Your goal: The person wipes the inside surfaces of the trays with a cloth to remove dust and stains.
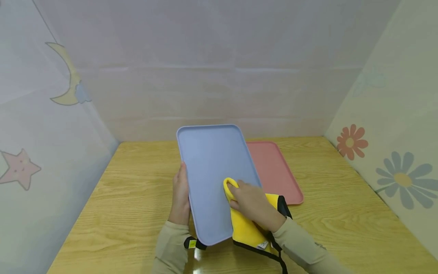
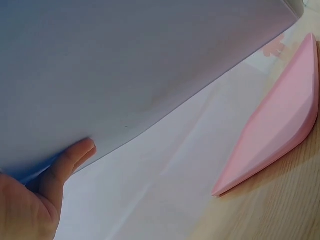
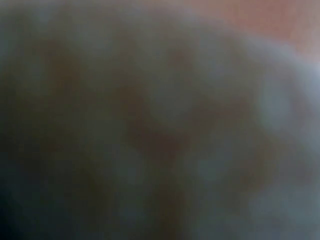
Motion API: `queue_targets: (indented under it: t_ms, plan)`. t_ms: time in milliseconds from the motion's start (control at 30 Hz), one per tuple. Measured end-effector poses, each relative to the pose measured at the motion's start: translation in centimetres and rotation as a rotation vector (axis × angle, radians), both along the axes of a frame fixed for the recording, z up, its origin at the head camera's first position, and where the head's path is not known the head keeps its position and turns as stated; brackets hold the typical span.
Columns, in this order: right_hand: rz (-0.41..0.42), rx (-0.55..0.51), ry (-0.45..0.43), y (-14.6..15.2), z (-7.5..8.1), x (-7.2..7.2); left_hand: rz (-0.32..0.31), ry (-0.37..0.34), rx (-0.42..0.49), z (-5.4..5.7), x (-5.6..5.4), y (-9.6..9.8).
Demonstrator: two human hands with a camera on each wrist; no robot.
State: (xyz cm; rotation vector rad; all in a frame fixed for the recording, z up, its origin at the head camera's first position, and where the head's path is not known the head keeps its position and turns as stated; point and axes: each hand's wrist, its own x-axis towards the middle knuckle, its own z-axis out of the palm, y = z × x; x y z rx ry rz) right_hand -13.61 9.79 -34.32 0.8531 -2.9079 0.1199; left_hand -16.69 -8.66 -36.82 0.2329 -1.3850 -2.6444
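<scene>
A blue tray (image 1: pixel 215 160) is held up off the table, tilted, its inner face toward the head camera. My left hand (image 1: pixel 180 194) grips its left edge; in the left wrist view that hand's fingers (image 2: pixel 75 155) lie against the tray's underside (image 2: pixel 125 65). A yellow cloth (image 1: pixel 246 232) with black trim is bunched in my right hand (image 1: pixel 254 203), with a fold standing up by the fingers. Cloth and hand are over the lower right part of the tray's inner face. The right wrist view is dark and blurred, covered by something close.
Behind the blue tray, to the right, a pink tray (image 1: pixel 273 173) lies on the wooden table (image 1: pixel 133 198). A white wall (image 1: pixel 219 76) closes off the back, with decorated side walls at left and right.
</scene>
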Motion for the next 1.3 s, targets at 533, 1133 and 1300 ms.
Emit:
queue_targets:
  t_ms: [533,1133,1300]
  plan:
    - [-0.223,-0.010,-0.119,4.6,-1.4,-2.4,0.004,0.068,0.043,0.6,0.1,-0.6]
    - [-0.123,-0.032,0.048,2.7,-2.3,-1.4,-0.012,0.080,0.027,0.5,0.2,-0.5]
    - [-0.047,-0.032,0.112,0.8,-1.8,-0.3,-0.017,0.091,0.021,0.3,0.3,-0.5]
